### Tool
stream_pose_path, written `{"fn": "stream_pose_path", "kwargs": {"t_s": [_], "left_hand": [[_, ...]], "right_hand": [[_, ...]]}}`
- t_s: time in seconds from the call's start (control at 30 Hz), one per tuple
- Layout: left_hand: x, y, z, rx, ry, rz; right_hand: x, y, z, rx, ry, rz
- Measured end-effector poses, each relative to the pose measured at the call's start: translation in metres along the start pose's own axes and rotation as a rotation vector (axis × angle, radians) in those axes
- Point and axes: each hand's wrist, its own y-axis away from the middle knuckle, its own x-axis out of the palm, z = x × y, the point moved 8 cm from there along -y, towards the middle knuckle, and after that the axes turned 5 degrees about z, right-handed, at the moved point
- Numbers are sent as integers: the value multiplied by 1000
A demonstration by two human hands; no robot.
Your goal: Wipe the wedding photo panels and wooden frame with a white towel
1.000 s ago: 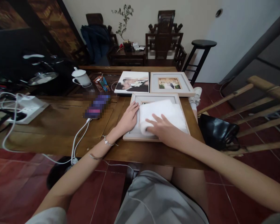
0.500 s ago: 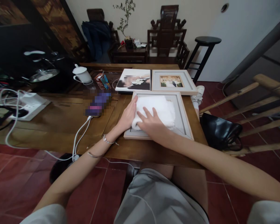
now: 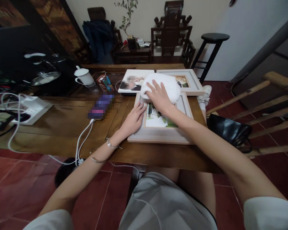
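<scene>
A folded white towel (image 3: 171,83) is under my right hand (image 3: 159,99), whose fingers grip its near left side. The towel covers the far edge of a pale wood picture frame (image 3: 139,135) and overlaps parts of the two pictures behind. Inside the near frame a photo (image 3: 156,118) with green and white areas shows, partly hidden by my right hand and forearm. My left hand (image 3: 133,118) lies with fingers stretched out on the left border of that frame.
Behind stand a second framed picture (image 3: 195,83) and a white-edged photo panel (image 3: 134,72). Leftward on the wooden table (image 3: 60,127) are a phone (image 3: 100,107) with a cable, a small box (image 3: 105,83), a white lidded cup (image 3: 85,76) and a power strip (image 3: 35,111).
The towel has moved away from me, from the middle of the frame to its far edge, with my right hand. The photo is now uncovered. My left hand has shifted slightly nearer me.
</scene>
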Motion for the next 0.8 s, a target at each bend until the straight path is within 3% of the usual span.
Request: {"fn": "stream_pose_path", "kwargs": {"t_s": [0.13,0.27,0.4,0.53,0.8], "left_hand": [[-6,0,-6,27,5,-18],[-9,0,-10,68,22,-31],[-7,2,-4,48,44,-28],[-6,2,-2,43,45,-22],[-5,2,-3,29,21,-28]], "right_hand": [[8,-13,27,-182,17,69],[20,-16,29,-131,31,119],[22,-7,9,-43,38,106],[18,12,-14,-44,63,124],[7,69,-84,12,258,190]]}}
